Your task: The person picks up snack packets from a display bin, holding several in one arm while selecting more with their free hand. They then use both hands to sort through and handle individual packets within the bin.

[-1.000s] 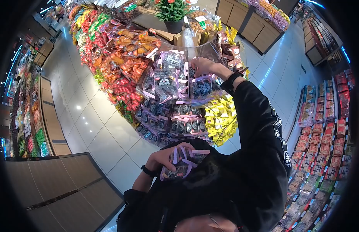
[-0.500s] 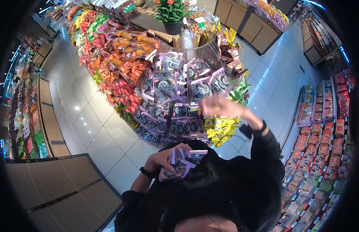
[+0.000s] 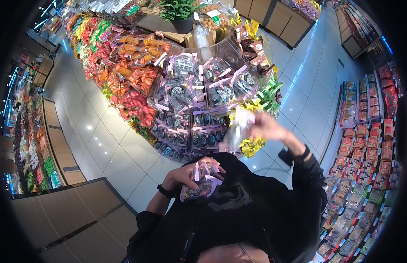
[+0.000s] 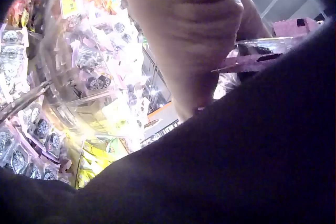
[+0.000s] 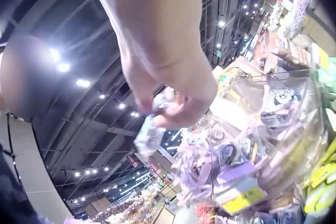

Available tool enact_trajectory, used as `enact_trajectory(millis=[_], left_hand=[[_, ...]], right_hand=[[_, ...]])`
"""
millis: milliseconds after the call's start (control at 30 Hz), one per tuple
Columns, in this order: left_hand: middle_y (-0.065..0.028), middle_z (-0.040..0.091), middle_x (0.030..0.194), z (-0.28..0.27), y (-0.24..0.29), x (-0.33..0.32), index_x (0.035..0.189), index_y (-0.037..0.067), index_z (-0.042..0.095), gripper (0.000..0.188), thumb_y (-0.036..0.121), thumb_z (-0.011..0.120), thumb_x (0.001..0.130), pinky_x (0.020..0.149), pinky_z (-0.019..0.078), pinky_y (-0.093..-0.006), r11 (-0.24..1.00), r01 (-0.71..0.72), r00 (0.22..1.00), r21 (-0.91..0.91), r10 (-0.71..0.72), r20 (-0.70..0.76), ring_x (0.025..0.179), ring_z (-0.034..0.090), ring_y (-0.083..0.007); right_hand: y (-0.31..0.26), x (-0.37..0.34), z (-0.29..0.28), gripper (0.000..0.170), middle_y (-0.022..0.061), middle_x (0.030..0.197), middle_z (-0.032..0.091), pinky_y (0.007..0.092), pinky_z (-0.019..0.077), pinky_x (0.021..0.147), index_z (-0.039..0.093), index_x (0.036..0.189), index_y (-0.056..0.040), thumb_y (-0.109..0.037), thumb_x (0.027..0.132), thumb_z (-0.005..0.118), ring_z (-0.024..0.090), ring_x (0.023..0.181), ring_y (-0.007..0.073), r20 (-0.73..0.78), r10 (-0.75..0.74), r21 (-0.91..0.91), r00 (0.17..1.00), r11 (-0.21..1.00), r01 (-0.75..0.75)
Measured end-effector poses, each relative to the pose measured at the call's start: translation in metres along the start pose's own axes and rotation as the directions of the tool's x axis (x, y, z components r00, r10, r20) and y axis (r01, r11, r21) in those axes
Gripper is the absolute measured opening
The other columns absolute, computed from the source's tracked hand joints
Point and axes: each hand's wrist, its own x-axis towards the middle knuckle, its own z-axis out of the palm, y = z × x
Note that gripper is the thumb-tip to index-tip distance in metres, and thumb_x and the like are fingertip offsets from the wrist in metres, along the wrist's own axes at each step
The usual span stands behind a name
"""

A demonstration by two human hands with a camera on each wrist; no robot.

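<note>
In the head view my left hand (image 3: 180, 176) holds several small clear packets (image 3: 204, 187) with purple edges close against the black top. A purple edge of these packets (image 4: 257, 64) sticks out beyond the hand in the left wrist view; the sleeve covers much of the rest. My right hand (image 3: 271, 127), blurred by motion, is over the front right of the display. Between its fingers is a clear packet (image 5: 150, 137), pinched and hanging down in the right wrist view. Similar dark-filled packets (image 3: 179, 92) with purple edges lie heaped in the clear bins just beyond it.
Yellow packets (image 3: 252, 147) fill the display's right front, with green packets (image 3: 270, 94) behind. Red packets (image 3: 137, 105) and orange packets (image 3: 133, 72) lie to the left. A potted plant (image 3: 182, 24) stands on top. Stocked shelves (image 3: 365, 153) line the right side.
My right hand has come back from the upper bin toward the body and lower right, and a packet now shows in its fingers. My left hand keeps its packets near the chest.
</note>
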Motion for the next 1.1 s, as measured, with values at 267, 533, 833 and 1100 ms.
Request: enact_trajectory(millis=[267,533,833,1100], left_hand=[[-0.0236,0.045,0.148,-0.002,-0.007,-0.010,0.151,0.009,0.034,0.107,0.024,0.097,0.067,0.112,0.0420,-0.0522,0.993,-0.049,0.998,0.103,0.045,0.042,0.136,0.051,-0.0378],[-0.0237,0.046,0.146,0.001,-0.016,-0.021,0.151,0.009,0.034,0.107,0.025,0.098,0.066,0.112,0.0431,-0.0527,0.984,-0.149,0.989,0.098,0.149,0.000,0.135,0.051,-0.0369],[-0.0238,0.046,0.145,-0.003,-0.012,-0.019,0.151,0.008,0.034,0.107,0.026,0.098,0.066,0.113,0.0414,-0.0523,0.978,-0.162,0.987,0.135,0.162,0.012,0.135,0.052,-0.0369],[-0.0171,0.049,0.145,-0.005,-0.001,-0.011,0.151,0.007,0.032,0.106,0.023,0.096,0.068,0.113,0.0404,-0.0436,0.989,-0.084,0.996,0.122,0.078,0.053,0.136,0.051,-0.0303]], right_hand=[[-0.008,0.190,-0.094,0.033,0.0105,0.085,0.074,0.0265,0.0530,0.055,0.075,0.100,0.0041,-0.028,0.098,0.067,0.067,0.061,0.0133,-0.571,0.077,-0.007,0.818,0.995,-0.098],[0.022,0.258,-0.111,0.030,0.0075,0.082,0.073,0.0214,0.0505,0.051,0.071,0.098,-0.0006,-0.029,0.101,0.063,0.062,0.058,0.0081,-0.405,0.282,0.367,0.870,0.921,-0.128],[-0.011,0.207,-0.096,0.030,0.0106,0.086,0.073,0.0296,0.0567,0.054,0.068,0.117,0.0020,-0.018,0.095,0.064,0.067,0.063,0.0145,-0.511,0.014,-0.113,0.859,0.990,-0.084],[0.018,0.215,-0.130,0.044,0.0205,0.114,0.069,0.0375,0.0640,0.062,0.062,0.131,0.0027,0.000,0.091,0.045,0.073,0.081,0.0245,-0.346,-0.014,-0.105,0.938,0.994,-0.023]])
